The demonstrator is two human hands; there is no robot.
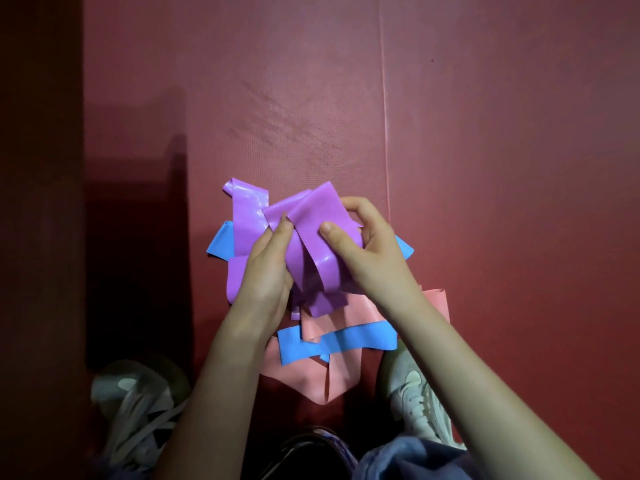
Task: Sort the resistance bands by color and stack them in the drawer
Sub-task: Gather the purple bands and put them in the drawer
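A folded purple resistance band [313, 216] is held between both hands above a pile on the red mat. My left hand [266, 268] grips its left side, thumb on top. My right hand [367, 251] pinches its right side with the thumb pressed on the band. More purple band [244, 216] lies loose under and to the left. A blue band [337, 341] crosses the pile nearer to me, and another blue piece [220, 242] sticks out at the left. Pink bands [311, 375] lie at the bottom. No drawer is in view.
The red mat [485, 168] has a seam [385, 133] running away from me on the right. A darker strip of floor [41, 202] lies along the left. My two white shoes [138, 403] [415, 400] flank the pile.
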